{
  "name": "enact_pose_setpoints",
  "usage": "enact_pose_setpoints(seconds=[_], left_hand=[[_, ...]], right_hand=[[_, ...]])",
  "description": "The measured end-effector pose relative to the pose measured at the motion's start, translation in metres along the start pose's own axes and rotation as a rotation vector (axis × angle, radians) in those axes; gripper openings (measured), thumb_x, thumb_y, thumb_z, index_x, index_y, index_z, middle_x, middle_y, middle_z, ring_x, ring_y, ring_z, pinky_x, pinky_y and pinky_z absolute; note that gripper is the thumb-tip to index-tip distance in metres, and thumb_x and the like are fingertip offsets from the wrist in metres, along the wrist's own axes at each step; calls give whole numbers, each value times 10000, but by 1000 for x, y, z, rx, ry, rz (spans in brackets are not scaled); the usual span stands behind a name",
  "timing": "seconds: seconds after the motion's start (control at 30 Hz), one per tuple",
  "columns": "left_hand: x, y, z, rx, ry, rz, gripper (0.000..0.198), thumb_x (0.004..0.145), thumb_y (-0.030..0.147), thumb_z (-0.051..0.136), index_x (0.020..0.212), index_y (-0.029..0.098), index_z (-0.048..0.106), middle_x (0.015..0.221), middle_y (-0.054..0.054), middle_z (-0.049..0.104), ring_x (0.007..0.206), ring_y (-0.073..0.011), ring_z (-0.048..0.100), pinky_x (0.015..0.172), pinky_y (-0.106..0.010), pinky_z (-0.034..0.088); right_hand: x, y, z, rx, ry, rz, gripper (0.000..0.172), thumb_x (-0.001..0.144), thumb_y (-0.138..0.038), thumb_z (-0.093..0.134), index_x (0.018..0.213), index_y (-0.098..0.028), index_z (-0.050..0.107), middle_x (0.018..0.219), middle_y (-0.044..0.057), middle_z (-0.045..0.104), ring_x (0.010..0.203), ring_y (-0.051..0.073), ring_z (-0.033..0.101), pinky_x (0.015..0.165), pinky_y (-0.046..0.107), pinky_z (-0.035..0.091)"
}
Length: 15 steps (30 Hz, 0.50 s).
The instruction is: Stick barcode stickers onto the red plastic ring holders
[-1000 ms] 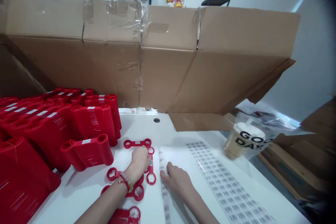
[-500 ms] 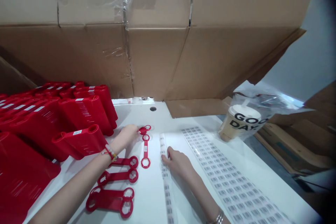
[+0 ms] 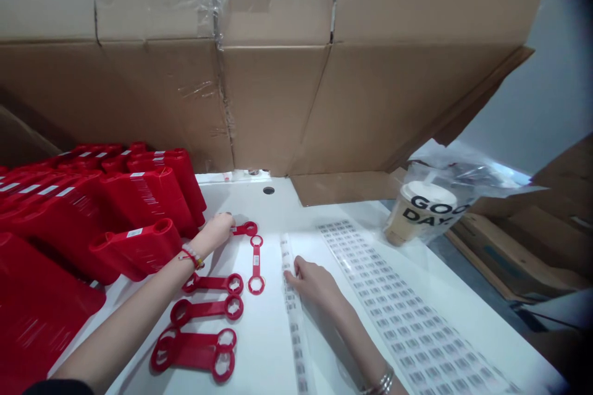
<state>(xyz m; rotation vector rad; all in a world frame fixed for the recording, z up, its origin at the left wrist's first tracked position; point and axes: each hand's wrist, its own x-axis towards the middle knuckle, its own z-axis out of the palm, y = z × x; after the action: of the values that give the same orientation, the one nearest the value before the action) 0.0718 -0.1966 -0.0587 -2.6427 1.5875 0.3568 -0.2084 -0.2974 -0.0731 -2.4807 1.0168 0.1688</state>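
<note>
My left hand (image 3: 217,231) is closed on the near end of a red ring-ended piece (image 3: 245,229), a flat bar whose far ring points right. Just below it on the white table lies another red ring-ended piece (image 3: 256,265), set lengthwise and bearing a small white barcode label. Several more such pieces (image 3: 204,309) lie crosswise nearer to me, left of centre, some overlapping. My right hand (image 3: 315,281) rests on a narrow strip of barcode labels (image 3: 296,345), thumb and curled fingers pinched at its edge; the fingertips are partly hidden.
Red folded bundles (image 3: 143,197) with white labels crowd the left side. A wide sheet of barcode labels (image 3: 398,302) lies to the right. Beyond it a bagged drink cup (image 3: 419,210) stands near the table's right edge. Large cardboard (image 3: 278,105) walls off the back.
My left hand has drawn back a little to the left. The red piece in it, tilted before, now stretches out straight to the right. My right hand stays at the label strip.
</note>
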Motion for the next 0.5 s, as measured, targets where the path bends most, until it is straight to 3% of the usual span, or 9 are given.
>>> enact_pose_setpoints(seconds=[0.13, 0.27, 0.4, 0.5], left_hand=[[3, -2, 3, -32, -7, 10, 252, 966, 363, 620, 1067, 136, 664, 1138, -87, 658, 1066, -195, 630, 974, -413, 531], [6, 0, 5, -69, -19, 54, 278, 966, 381, 618, 1089, 137, 665, 1146, -88, 664, 1088, -201, 630, 1002, -433, 521], [6, 6, 4, -86, -10, 66, 284, 971, 380, 611, 1097, 131, 662, 1144, -88, 664, 1085, -204, 634, 1000, -437, 522], [1, 10, 2, -96, 7, 67, 277, 970, 376, 614, 1094, 133, 663, 1134, -88, 665, 1075, -201, 636, 991, -431, 528]], right_hand=[[-7, -7, -7, -67, 33, 48, 310, 1014, -460, 473, 950, -171, 564, 874, 90, 682, 783, 234, 644, 617, 296, 327], [-20, -33, -15, -151, 165, 49, 357, 1079, -385, 328, 1204, -115, 525, 1169, 185, 651, 1079, 310, 648, 744, 344, 410], [-10, -67, -5, -181, 81, -100, 254, 1047, -332, 450, 1114, -158, 623, 1102, 107, 700, 1021, 230, 682, 815, 313, 479], [12, -91, 9, -235, 44, -112, 297, 1002, -363, 571, 1144, -112, 643, 1100, 117, 699, 1006, 227, 681, 877, 368, 524]])
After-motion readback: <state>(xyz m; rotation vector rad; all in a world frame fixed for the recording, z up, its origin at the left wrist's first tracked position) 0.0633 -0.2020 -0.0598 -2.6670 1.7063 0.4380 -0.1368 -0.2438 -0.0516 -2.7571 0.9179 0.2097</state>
